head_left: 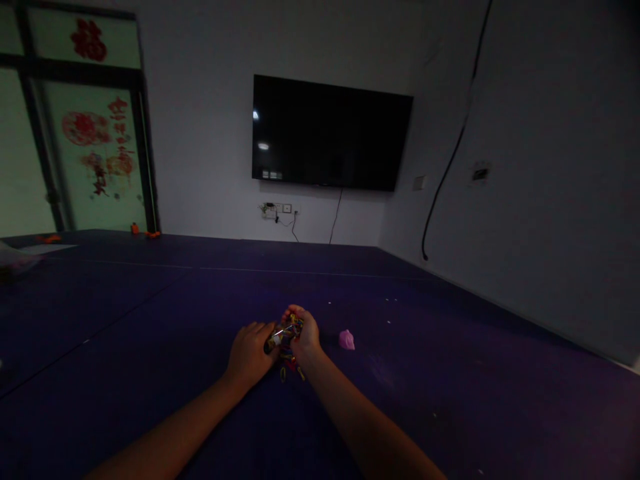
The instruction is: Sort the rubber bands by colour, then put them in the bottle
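Observation:
At the lower middle, my left hand [251,353] is closed around one end of a small clear, shiny tube-like container [278,338]. Facing it, my right hand [308,337] is curled around a clump of small coloured pieces [296,325], mostly yellow and dark, that look like little rubber bands. The container's mouth points towards my right palm; how much is inside it is too dark to tell. More of these small bands [290,363], red, yellow and dark, lie on the purple surface [210,413] between my wrists.
A crumpled pink object [346,340] lies right of my right hand. White specks dot the surface. A pale object [17,259] is at the far left, with orange objects [153,235] by the door. A television [330,133] hangs on the wall; a dark cable [453,157] hangs at right.

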Available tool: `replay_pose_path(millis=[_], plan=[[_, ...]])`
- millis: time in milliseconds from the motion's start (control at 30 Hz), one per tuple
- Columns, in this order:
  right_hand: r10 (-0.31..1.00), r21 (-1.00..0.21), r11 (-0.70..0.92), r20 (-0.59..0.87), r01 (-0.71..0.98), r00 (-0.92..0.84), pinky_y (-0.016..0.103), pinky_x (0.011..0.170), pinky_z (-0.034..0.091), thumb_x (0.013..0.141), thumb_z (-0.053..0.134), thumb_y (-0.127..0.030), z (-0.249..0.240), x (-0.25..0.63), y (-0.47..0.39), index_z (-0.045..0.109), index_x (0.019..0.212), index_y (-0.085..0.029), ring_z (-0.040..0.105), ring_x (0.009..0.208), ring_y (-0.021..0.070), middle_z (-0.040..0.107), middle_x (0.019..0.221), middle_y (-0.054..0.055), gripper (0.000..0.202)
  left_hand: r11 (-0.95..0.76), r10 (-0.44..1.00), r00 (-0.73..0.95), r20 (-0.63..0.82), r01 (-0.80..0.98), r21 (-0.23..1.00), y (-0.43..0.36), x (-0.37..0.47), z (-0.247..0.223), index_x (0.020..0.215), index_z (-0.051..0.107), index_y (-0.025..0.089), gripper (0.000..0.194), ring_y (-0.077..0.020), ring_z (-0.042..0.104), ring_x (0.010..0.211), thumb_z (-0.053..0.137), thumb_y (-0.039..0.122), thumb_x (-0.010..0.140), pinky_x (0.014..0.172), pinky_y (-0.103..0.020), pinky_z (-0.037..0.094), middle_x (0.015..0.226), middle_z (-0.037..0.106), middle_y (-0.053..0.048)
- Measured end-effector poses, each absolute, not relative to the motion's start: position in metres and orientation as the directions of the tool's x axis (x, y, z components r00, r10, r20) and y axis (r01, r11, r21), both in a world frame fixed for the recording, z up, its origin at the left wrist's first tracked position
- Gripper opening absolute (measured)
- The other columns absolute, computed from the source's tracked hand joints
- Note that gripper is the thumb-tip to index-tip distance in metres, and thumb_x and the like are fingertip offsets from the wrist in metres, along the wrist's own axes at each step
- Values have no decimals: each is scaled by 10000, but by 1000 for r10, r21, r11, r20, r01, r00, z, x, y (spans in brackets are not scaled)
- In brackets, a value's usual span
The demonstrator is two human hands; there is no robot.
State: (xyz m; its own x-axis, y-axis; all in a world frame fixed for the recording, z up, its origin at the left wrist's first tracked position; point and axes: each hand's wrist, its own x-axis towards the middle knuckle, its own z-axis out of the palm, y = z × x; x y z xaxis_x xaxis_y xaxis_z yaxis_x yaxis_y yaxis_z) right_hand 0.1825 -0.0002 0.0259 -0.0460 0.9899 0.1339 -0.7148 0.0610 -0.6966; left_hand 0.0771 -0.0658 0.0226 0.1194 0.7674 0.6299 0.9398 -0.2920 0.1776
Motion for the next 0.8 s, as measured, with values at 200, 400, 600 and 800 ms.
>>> replay_pose_path(millis=[200,400,600,800], plan=[[988,-641,-39,91,-767,-126,209,507,436,525,452,-84,28,182,-3,621,662,-183,535,512,108,607,571,-5,239,-307,766,98,636,924,227,-66,76,24,1006,623,186,286,-226,595,854,594,211,723,758,-347,444,915,677,-64],[971,-683,-70,122,-727,-207,214,546,462,533,462,-18,28,182,-2,642,760,-180,590,591,118,654,663,9,332,-308,727,90,681,929,206,-64,74,20,1003,617,204,297,-227,587,854,589,209,708,759,-355,440,879,670,-50],[933,-755,-146,111,-640,-343,221,606,476,515,509,49,29,190,-2,654,879,-182,633,747,140,689,826,30,455,-348,688,122,716,921,177,-61,71,15,1012,623,188,310,-235,586,848,572,199,707,757,-374,450,885,671,-63],[925,-781,-144,113,-608,-364,233,589,472,522,569,24,24,190,0,671,812,-161,645,698,151,698,790,52,359,-400,650,157,744,902,159,-59,69,13,1042,618,187,329,-235,588,856,561,208,718,771,-384,457,899,673,-70]])
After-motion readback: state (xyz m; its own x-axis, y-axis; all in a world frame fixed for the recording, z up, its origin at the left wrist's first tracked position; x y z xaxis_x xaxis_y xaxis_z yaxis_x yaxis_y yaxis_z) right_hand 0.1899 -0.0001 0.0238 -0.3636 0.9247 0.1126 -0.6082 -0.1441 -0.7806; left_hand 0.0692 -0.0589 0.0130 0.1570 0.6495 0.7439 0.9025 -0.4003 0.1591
